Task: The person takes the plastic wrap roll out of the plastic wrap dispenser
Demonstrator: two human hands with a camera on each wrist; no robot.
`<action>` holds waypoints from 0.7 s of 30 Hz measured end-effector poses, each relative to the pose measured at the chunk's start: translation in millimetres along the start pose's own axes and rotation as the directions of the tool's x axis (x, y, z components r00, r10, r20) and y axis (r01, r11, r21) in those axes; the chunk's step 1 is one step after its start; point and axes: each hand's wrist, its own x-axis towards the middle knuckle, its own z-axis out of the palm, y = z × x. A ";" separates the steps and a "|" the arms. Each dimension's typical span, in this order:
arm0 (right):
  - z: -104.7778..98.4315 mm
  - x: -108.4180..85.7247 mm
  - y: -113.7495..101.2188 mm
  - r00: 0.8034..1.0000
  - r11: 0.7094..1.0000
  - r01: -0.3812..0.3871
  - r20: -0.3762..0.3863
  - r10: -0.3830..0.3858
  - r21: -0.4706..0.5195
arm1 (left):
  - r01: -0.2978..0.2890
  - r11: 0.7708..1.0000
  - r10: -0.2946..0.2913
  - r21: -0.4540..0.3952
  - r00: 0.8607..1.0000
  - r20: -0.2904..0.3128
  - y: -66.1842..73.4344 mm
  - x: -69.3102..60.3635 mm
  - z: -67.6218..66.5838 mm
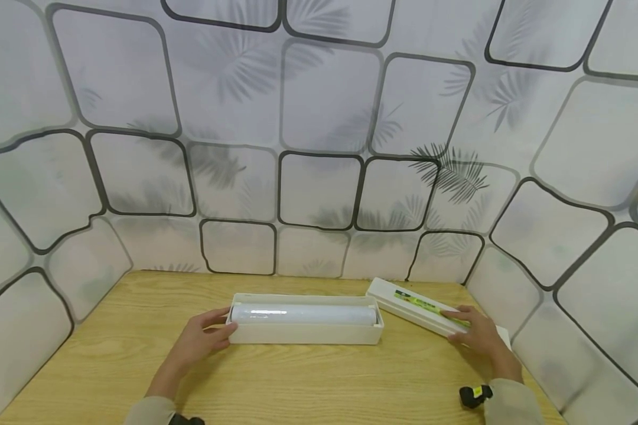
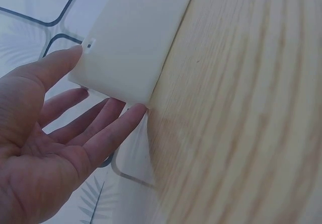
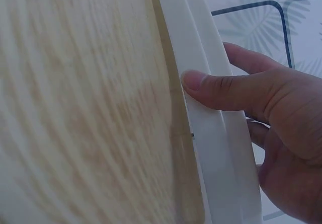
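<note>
A long white box (image 1: 305, 335) stands uncovered on the table, with a shiny roll of plastic wrap (image 1: 308, 314) lying lengthwise inside. My left hand (image 1: 201, 337) holds the box's left end. In the left wrist view its thumb touches the box's broad side (image 2: 136, 38), and the fingertips are against the end edge. To the right lies the white lid (image 1: 399, 304) with a green and yellow label, slanting away from the box. My right hand (image 1: 478, 333) grips the lid near its right end. In the right wrist view the thumb presses the lid's side (image 3: 211, 148), fingers reaching behind.
The wooden table (image 1: 298, 383) carries both pieces. Patterned cloth walls (image 1: 319, 189) enclose it at the back and both sides. The lid's far left corner lies close to the box's right end. A black strap device (image 1: 474, 396) sits at the right wrist.
</note>
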 end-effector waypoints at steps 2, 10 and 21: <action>0.8 0.7 0.0 1.000 1.000 -0.001 0.000 0.001 -0.003 | 0.007 1.000 -0.008 -0.006 1.000 -0.003 0.1 0.1 0.1; 1.9 1.8 -2.4 0.999 0.999 -0.041 0.020 0.040 0.008 | -0.013 1.000 0.013 -0.003 1.000 0.008 -2.0 0.7 -0.5; 0.8 2.0 -3.7 0.997 0.997 -0.071 0.045 0.070 0.016 | -0.013 1.000 0.013 0.005 1.000 0.012 -2.9 2.6 -0.7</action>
